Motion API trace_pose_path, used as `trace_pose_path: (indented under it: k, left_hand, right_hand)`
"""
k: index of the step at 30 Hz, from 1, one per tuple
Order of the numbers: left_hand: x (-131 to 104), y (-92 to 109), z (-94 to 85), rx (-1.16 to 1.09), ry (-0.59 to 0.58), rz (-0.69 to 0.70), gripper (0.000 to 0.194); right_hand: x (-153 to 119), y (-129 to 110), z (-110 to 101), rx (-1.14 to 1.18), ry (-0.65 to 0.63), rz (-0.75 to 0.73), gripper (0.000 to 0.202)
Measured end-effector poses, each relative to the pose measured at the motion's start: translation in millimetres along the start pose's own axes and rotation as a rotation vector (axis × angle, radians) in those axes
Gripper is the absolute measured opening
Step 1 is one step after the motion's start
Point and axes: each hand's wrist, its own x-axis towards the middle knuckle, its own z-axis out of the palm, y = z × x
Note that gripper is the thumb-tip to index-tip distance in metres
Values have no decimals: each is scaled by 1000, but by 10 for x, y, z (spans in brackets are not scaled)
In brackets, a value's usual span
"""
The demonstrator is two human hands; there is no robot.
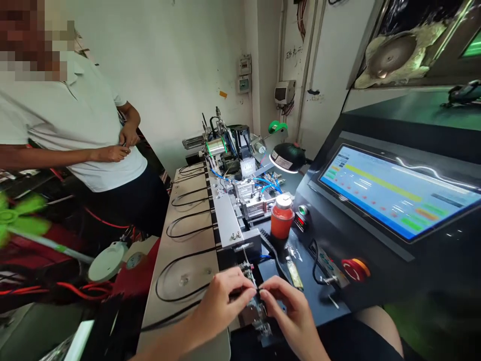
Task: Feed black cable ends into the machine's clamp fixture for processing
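Near the bench's front end, my left hand and my right hand almost meet, each with thumb and forefinger pinched. A small dark piece shows between the fingertips; it looks like the end of a black cable that runs in from the left and passes behind my left hand. Below my fingers lies a metal fixture, partly covered by them. Further up, several black cables lie in loops, like this looped cable, across the beige bench top, their ends at the metal rail.
An orange-red jar stands right of the rail, before a lit black lamp and machinery. A control panel with a touchscreen and a red emergency button rises at right. Another person stands at left, near a green fan.
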Motion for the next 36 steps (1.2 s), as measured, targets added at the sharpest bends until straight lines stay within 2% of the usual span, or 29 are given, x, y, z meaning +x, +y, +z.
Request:
trace_pose_path:
  k: [5, 10, 12, 14, 19, 22, 24, 31, 36]
  left_hand:
    - [-73, -16, -46, 137, -74, 52, 16]
    - [-181, 27, -155, 324, -285, 169, 10]
    - [-207, 35, -165, 340, -304, 171, 9]
    - [-213, 34, -151, 299, -252, 147, 9]
    - [-179, 14, -66, 51, -58, 51, 18]
    - [-145, -15, -6, -71, 34, -37, 24]
    - [-122, -41, 35, -144, 53, -96, 27]
    - [-110, -89, 125, -291, 56, -161, 30]
    - [-119, -86, 133, -305, 82, -169, 29]
  right_hand:
    - [3, -89, -104, -162, -118, -19, 24]
    - [-6, -257, -176, -340, -382, -69, 20]
    - [-10, -262, -178, -350, -433, -104, 20]
    - [-18, -236, -164, -340, -365, -127, 20]
    - [-44, -168, -25, -176, -30, -99, 22]
    - [-29, -132, 101, -69, 102, -55, 24]
    - [-12, -103, 166, -28, 171, -23, 25]
    - [-21, -49, 276, -41, 289, -58, 30]
    - [-34, -49, 274, -42, 295, -57, 27]
